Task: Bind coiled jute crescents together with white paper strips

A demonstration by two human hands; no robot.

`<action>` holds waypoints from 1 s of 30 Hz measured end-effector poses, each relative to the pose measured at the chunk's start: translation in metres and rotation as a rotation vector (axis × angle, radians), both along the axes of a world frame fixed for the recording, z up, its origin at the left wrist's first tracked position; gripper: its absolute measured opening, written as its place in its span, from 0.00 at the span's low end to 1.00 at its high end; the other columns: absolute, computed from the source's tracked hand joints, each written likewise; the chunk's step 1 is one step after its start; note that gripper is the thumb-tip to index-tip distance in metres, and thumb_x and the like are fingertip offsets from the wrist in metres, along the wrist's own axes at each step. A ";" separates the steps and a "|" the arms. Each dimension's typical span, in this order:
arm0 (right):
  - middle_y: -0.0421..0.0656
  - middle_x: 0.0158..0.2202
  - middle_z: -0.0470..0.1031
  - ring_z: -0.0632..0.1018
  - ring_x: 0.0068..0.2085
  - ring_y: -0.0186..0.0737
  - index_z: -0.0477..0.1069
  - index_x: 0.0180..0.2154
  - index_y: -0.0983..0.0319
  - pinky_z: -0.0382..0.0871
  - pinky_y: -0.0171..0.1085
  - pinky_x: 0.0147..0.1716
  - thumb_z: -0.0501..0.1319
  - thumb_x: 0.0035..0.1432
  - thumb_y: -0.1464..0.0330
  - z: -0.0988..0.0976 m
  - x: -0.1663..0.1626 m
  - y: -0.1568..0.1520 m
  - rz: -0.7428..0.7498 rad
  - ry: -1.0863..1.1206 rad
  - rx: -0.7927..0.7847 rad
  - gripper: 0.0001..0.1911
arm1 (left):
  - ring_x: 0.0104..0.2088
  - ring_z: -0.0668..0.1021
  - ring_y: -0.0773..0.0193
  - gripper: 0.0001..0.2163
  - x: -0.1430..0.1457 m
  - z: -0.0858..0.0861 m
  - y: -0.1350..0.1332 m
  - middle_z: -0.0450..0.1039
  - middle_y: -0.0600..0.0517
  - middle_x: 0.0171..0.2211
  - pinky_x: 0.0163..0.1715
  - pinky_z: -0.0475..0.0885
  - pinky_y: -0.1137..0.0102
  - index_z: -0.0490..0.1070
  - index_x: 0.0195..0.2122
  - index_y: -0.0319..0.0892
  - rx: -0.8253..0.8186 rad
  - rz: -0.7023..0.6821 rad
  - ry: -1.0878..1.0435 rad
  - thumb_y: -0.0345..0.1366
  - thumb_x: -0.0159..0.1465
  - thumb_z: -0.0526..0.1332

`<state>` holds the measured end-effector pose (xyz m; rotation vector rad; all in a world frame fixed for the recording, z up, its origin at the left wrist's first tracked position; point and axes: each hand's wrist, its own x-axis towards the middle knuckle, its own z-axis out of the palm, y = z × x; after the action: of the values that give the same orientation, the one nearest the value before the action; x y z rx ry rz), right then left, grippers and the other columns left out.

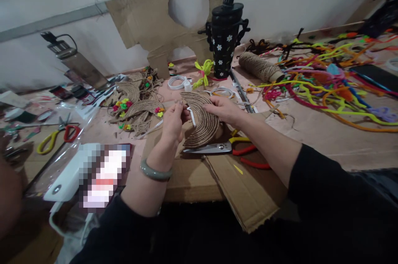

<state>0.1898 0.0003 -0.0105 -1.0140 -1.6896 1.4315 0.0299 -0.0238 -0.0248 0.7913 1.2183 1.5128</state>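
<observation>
A crescent of coiled brown twine [209, 125] stands tilted over the cardboard in front of me. My right hand [224, 110] grips its upper right edge, thumb on the front face. At its inner curve, my left hand [174, 121] is closed in a pinch; what the fingertips hold is too small to make out. A short white strip [192, 117] lies along the inner curve, close to those fingers. Just below the crescent rest scissors [222, 148] with red and yellow handles. Similar twine crescents [144, 107] with bright flower clusters lie to the left.
A black flowered tumbler [222, 42], a twine spool [259, 68] and colourful pipe cleaners [336, 90] occupy the back and right. On the left are a bottle [82, 65], more scissors [57, 135], a white power bank [71, 173] and a phone [107, 177]. Another person's arm [9, 181] shows at far left.
</observation>
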 end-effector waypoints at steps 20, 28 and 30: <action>0.37 0.24 0.67 0.66 0.25 0.30 0.66 0.27 0.63 0.62 0.31 0.27 0.57 0.51 0.69 -0.001 -0.002 0.002 0.019 0.058 -0.025 0.04 | 0.19 0.69 0.74 0.14 0.005 0.005 -0.009 0.66 0.56 0.18 0.22 0.65 0.77 0.66 0.20 0.38 0.002 -0.247 0.036 0.42 0.52 0.67; 0.37 0.24 0.67 0.66 0.25 0.30 0.67 0.28 0.63 0.62 0.31 0.26 0.57 0.52 0.69 0.002 -0.001 -0.001 0.049 0.054 -0.039 0.04 | 0.20 0.67 0.75 0.12 0.007 0.001 -0.010 0.69 0.55 0.21 0.21 0.62 0.78 0.72 0.26 0.37 0.000 -0.338 0.072 0.41 0.50 0.68; 0.37 0.24 0.68 0.67 0.26 0.30 0.67 0.29 0.63 0.62 0.30 0.26 0.57 0.52 0.69 0.002 -0.002 -0.001 0.073 0.067 -0.049 0.04 | 0.20 0.67 0.75 0.11 0.006 0.001 -0.009 0.69 0.55 0.21 0.21 0.62 0.78 0.72 0.26 0.37 0.010 -0.307 0.065 0.40 0.50 0.68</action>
<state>0.1882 -0.0010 -0.0085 -0.9285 -1.6655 1.5435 0.0361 -0.0324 -0.0234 0.9921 1.0807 1.2507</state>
